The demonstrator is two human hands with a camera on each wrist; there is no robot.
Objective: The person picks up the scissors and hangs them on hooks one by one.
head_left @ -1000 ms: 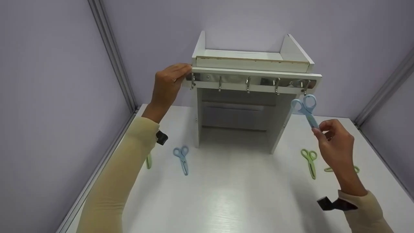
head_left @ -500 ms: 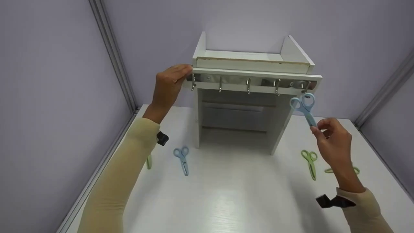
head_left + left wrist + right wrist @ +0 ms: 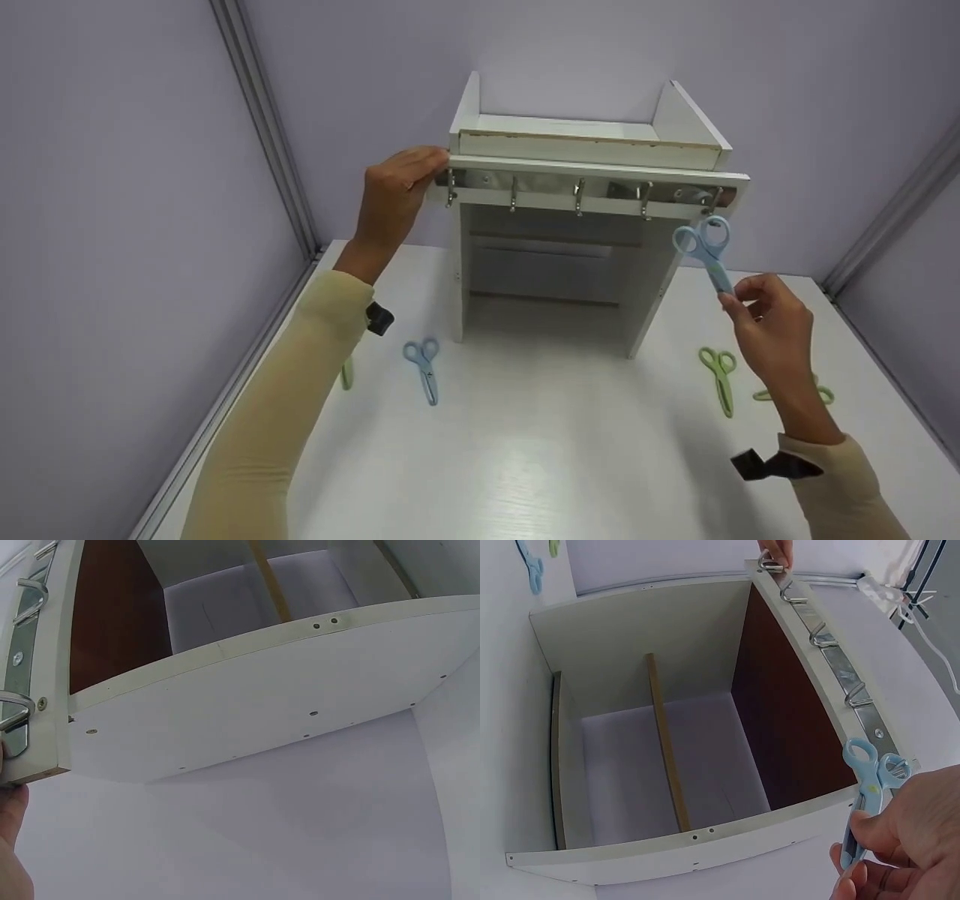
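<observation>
I see my right hand (image 3: 769, 322), right of centre in the head view, pinching the blade end of a pale blue plastic pair of scissors (image 3: 705, 247); one handle ring sits at the rightmost hook (image 3: 711, 201) of the metal rail (image 3: 577, 187). I count five hooks along that rail. My left hand (image 3: 394, 195), upper left of centre, rests with curled fingers against the left end of the small white wooden shelf unit (image 3: 592, 150). On the white table (image 3: 525, 465) I count four more pairs: one blue (image 3: 424, 360) lower left, a green sliver (image 3: 346, 373) beside my left sleeve, and two green (image 3: 718, 375) (image 3: 823, 393) lower right.
</observation>
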